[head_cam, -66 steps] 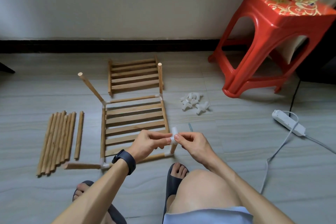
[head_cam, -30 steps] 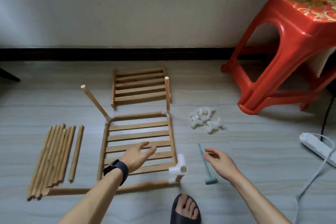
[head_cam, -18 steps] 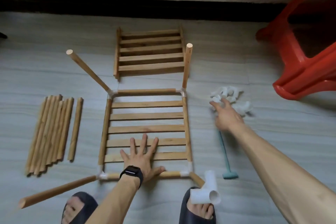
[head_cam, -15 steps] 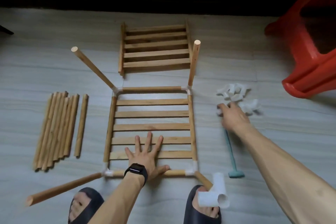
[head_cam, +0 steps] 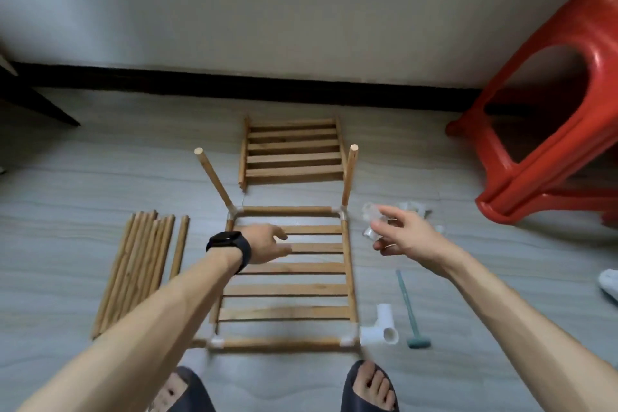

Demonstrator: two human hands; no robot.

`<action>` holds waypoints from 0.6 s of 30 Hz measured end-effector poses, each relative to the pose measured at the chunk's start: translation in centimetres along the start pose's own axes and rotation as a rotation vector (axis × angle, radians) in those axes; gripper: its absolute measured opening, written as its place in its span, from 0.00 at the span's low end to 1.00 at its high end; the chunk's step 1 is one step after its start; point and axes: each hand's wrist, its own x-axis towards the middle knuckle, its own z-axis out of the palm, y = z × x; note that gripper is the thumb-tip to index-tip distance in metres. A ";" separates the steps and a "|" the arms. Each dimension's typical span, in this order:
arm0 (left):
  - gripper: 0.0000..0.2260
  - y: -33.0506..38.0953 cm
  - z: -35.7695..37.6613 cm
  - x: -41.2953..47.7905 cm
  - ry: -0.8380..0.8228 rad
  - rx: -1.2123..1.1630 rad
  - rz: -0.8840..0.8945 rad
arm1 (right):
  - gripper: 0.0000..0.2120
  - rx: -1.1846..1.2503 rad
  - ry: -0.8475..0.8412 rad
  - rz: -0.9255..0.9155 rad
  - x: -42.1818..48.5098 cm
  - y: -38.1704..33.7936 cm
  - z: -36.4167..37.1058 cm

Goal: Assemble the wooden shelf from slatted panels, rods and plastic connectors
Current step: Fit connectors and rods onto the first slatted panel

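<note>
Wooden slats and rods across a grey floor. At the centre of the frame, a framed panel lying flat, edged by rods and joined at its four corners with white plastic pieces. From its two far corners, a left post leaning outward and a right post standing nearly upright. Just beyond, toward the dark skirting, a loose panel flat on the floor. At centre left, a bundle of spare rods laid side by side, apart from the framed panel. Over the upper slats, the left hand, black watch on the wrist, fingers loosely extended, nothing in them; contact with the slats not clear. Right of the far right corner, the right hand held above the floor, index finger and thumb pinching a small white connector, blurred. Behind that hand, partly hidden, a heap of connectors. At the near right corner of the framed panel, touching it, a white three-way joint, one open socket facing the camera. Just right of that, a small teal hammer lying on the floor. At the upper right, a red plastic stool. Along the bottom edge, two feet in dark sandals.
</note>
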 end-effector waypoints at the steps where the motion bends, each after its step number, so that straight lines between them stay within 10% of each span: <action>1: 0.21 0.4 -2.6 -1.8 0.050 0.008 0.041 | 0.09 -0.047 -0.029 -0.045 -1.1 -2.5 0.4; 8: 0.18 -1.4 -12.0 -16.7 0.185 -0.478 0.288 | 0.13 -0.291 -0.237 -0.252 -6.7 -16.3 7.9; 18: 0.23 -12.6 -4.6 -24.8 0.281 -0.934 0.196 | 0.14 -0.337 -0.386 -0.220 -7.9 -18.7 22.9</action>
